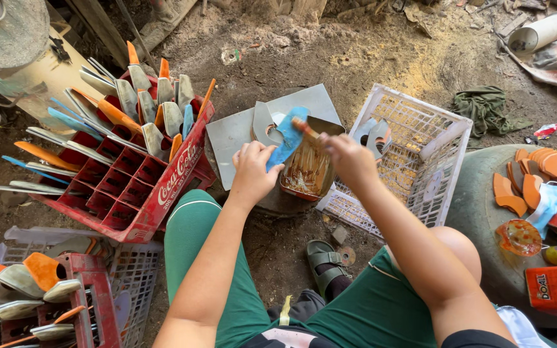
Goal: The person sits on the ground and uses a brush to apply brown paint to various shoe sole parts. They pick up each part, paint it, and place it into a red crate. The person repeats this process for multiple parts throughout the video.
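Note:
My left hand (251, 169) holds a blue shoe insole (288, 135) by its lower end, tilted up over an open metal tin (307, 169) of amber glue. My right hand (348, 156) grips a small brush (304, 127) whose tip rests on the upper part of the blue insole. A grey insole piece (263, 124) lies just behind the blue one on a flat grey board (236, 132).
A red bottle crate (156, 193) at left holds several upright insoles. A white plastic basket (420, 154) stands to the right with a few pieces inside. Orange sole pieces (536, 171) and packets lie on a round surface at far right. More crates with insoles sit at lower left.

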